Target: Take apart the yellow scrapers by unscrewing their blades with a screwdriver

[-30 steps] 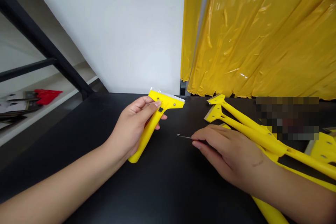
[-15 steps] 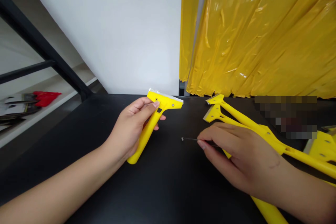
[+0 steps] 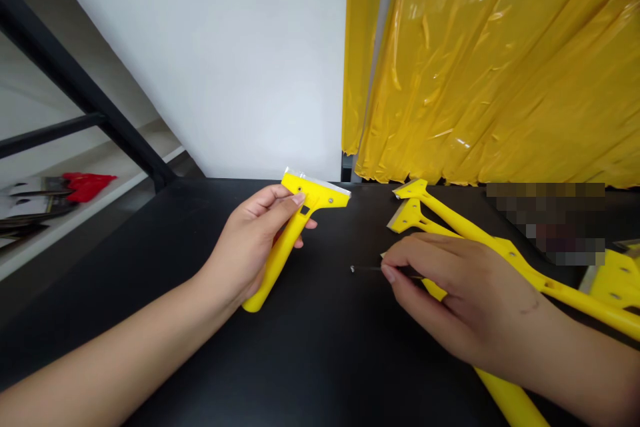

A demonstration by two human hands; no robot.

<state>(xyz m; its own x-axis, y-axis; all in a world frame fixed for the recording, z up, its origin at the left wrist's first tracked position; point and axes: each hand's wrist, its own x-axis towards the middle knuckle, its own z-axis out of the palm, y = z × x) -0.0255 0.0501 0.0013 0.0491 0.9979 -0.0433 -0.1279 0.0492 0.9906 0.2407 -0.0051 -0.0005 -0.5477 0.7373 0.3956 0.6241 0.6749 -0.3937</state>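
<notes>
My left hand [image 3: 260, 223] is closed around the handle of a yellow scraper [image 3: 280, 260], thumb pressed just below its head. The scraper tilts with its blade edge up; one screw shows in the right side of the head, and a hole near the thumb. My right hand [image 3: 440, 287] pinches a thin metal rod [image 3: 367, 269] that points left, with a small shiny screw [image 3: 353, 269] at its tip. The rod's other end is hidden by the hand. Behind and under that hand lie several more yellow scrapers [image 3: 453, 217].
Everything rests on a black tabletop [image 3: 310, 360]. A white panel [image 3: 225, 67] and yellow plastic sheeting [image 3: 490, 67] stand at the back. On the left, a black frame bar [image 3: 90, 93] crosses in front of a shelf with a red item [image 3: 90, 187]. A blurred-out patch covers the right.
My right hand has moved slightly right and down with the rod and screw, away from the held scraper. The left hand stays almost still.
</notes>
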